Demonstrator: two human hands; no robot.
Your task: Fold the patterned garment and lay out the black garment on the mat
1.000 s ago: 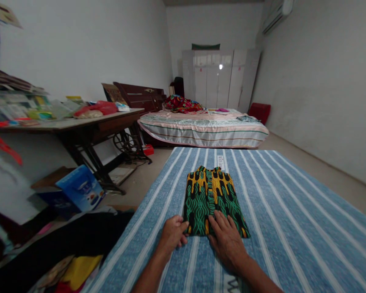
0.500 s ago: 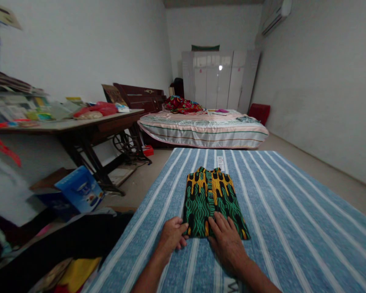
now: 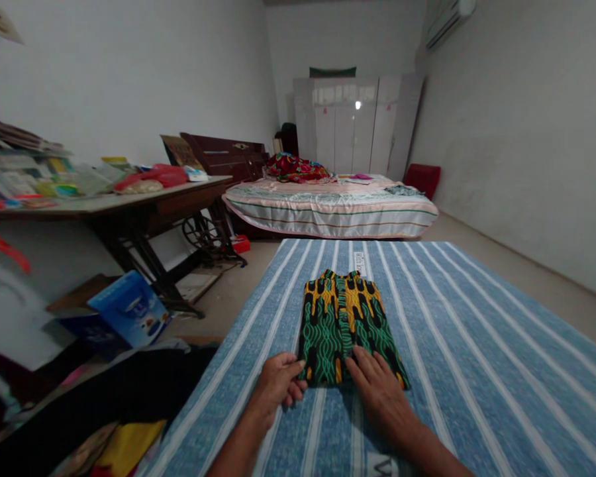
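A folded garment (image 3: pixel 345 318), green, yellow and black in a wavy print, lies flat on a blue mattress with white stripes (image 3: pixel 457 358). My left hand (image 3: pixel 278 384) is curled at the garment's near left corner, fingers pinched on its edge. My right hand (image 3: pixel 380 391) lies flat with its fingers stretched out, pressing on the garment's near right part. Both forearms reach in from the bottom of the view.
A wooden table on a treadle sewing-machine base (image 3: pixel 144 205) with clutter stands at the left. A blue box (image 3: pixel 129 308) and dark and yellow cloth (image 3: pixel 124 411) lie on the floor beside the mattress. A striped bed (image 3: pixel 332 209) and white wardrobe (image 3: pixel 352 126) stand beyond.
Both hands have stayed at the garment's near edge. The right hand has shifted slightly to the right and nearer. The view has tilted a little.
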